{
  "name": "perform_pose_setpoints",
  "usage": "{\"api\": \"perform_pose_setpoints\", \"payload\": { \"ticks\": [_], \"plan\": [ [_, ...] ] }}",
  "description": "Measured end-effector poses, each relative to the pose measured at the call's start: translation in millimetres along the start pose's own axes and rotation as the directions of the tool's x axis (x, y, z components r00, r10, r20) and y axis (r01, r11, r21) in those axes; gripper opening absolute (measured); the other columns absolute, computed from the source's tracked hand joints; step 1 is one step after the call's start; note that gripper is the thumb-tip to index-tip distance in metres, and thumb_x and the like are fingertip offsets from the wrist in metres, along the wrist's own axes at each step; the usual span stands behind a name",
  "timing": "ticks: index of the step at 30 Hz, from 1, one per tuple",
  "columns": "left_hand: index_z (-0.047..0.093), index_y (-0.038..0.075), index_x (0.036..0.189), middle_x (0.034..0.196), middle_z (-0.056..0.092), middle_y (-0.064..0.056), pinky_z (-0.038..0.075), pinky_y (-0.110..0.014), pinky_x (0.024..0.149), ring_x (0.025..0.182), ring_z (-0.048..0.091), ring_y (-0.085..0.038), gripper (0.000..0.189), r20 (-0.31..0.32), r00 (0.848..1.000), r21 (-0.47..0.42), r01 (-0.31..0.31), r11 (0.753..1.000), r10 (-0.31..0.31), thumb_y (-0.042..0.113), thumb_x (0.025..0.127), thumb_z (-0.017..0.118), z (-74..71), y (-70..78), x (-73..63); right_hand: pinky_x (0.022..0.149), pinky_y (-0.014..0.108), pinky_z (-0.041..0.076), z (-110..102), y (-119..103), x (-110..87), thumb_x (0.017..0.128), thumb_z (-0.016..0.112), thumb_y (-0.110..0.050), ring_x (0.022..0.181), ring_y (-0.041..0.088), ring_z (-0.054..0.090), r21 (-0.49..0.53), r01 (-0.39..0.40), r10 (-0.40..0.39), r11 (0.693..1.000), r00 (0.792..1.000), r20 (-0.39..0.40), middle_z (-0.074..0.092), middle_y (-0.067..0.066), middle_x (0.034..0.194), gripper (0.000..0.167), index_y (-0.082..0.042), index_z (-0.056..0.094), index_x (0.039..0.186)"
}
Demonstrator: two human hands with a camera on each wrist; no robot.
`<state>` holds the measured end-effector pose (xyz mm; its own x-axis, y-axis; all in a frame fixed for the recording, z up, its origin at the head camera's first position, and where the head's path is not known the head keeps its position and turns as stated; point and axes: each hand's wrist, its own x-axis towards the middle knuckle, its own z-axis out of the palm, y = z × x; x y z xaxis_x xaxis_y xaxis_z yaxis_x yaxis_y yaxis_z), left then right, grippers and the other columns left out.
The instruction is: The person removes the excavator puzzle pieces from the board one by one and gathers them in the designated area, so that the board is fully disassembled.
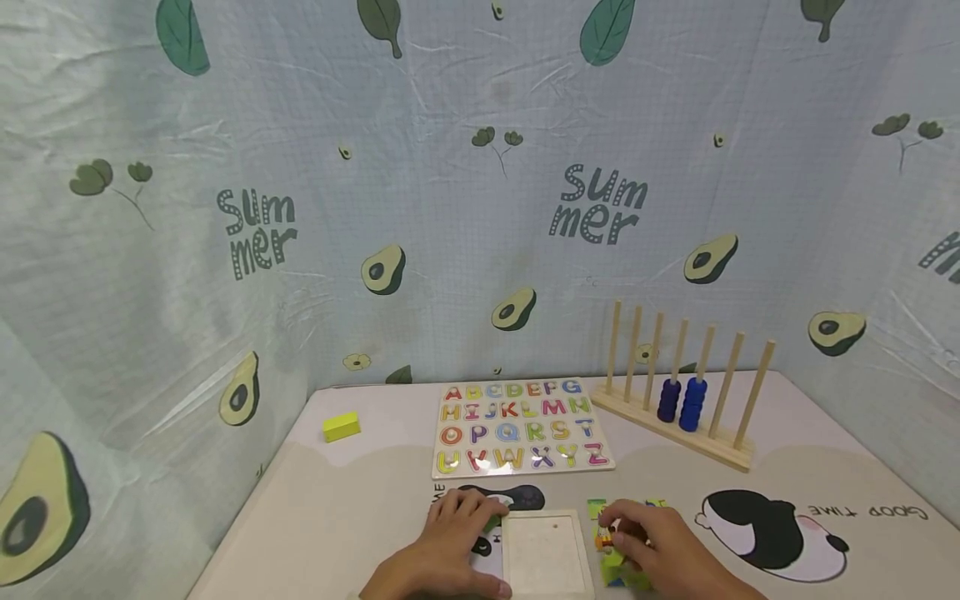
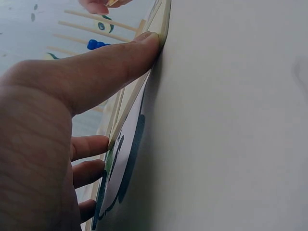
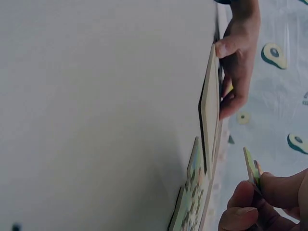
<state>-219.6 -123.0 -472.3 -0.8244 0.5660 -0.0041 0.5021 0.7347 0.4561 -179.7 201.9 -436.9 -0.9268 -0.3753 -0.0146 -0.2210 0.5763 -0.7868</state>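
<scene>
A shallow wooden puzzle tray [image 1: 546, 554] with a raised rim and a bare inside lies near the table's front edge. My left hand [image 1: 450, 542] holds its left side, the thumb [image 2: 139, 48] on the near corner and the fingers spread toward the far one. A green thing [image 1: 492, 523] shows partly under those fingers. My right hand [image 1: 652, 542] pinches a thin, flat puzzle piece [image 3: 251, 166] between thumb and fingers, raised above the table. Beneath it, right of the tray, lie several colourful green puzzle pieces [image 1: 596, 508], partly hidden by the hand.
Farther back lies an alphabet board [image 1: 525, 429] filled with coloured letters. At the back right stands a wooden peg rack [image 1: 675, 427] with blue and purple beads on two pegs. A yellow block [image 1: 341, 427] sits at the back left. Patterned curtains [image 1: 450, 208] enclose the table.
</scene>
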Motion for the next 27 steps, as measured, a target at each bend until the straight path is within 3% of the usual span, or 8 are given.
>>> {"api": "perform_pose_setpoints", "payload": {
  "ticks": [10, 18, 27],
  "plan": [
    [0.050, 0.035, 0.136, 0.133, 0.048, 0.009, 0.029, -0.058, 0.105, 0.118, 0.035, -0.020, 0.080, -0.003, 1.000, 0.013, -0.012, 1.000, 0.012, 0.067, 0.069, 0.080, -0.4, 1.1, -1.7, 0.061, 0.025, 0.050, -15, 20, -14.8, 0.097, 0.066, -0.008, 0.066, 0.010, 0.055, -0.030, -0.065, 0.063, 0.997, 0.995, -0.077, 0.060, 0.000, 0.079, 0.010, -0.005, 0.062, 0.106],
    [0.049, 0.035, 0.137, 0.132, 0.048, 0.008, 0.029, -0.059, 0.106, 0.118, 0.036, -0.022, 0.082, -0.004, 1.000, 0.034, -0.015, 0.999, 0.015, 0.069, 0.069, 0.080, -2.4, 2.3, -1.9, 0.063, 0.028, 0.051, -26, 30, -22.6, 0.096, 0.064, -0.003, 0.070, 0.019, 0.056, -0.018, -0.198, 0.195, 0.980, 0.974, -0.113, 0.059, 0.002, 0.077, 0.008, -0.007, 0.063, 0.103],
    [0.050, 0.034, 0.137, 0.131, 0.049, 0.008, 0.029, -0.059, 0.106, 0.118, 0.036, -0.022, 0.082, -0.004, 1.000, 0.031, -0.005, 1.000, 0.005, 0.068, 0.069, 0.080, -2.3, 2.8, -2.0, 0.062, 0.028, 0.050, -36, 46, -31.8, 0.095, 0.066, -0.007, 0.069, 0.019, 0.055, -0.048, -0.205, 0.200, 0.978, 0.976, -0.090, 0.059, 0.002, 0.076, 0.009, -0.008, 0.064, 0.103]
  ]
}}
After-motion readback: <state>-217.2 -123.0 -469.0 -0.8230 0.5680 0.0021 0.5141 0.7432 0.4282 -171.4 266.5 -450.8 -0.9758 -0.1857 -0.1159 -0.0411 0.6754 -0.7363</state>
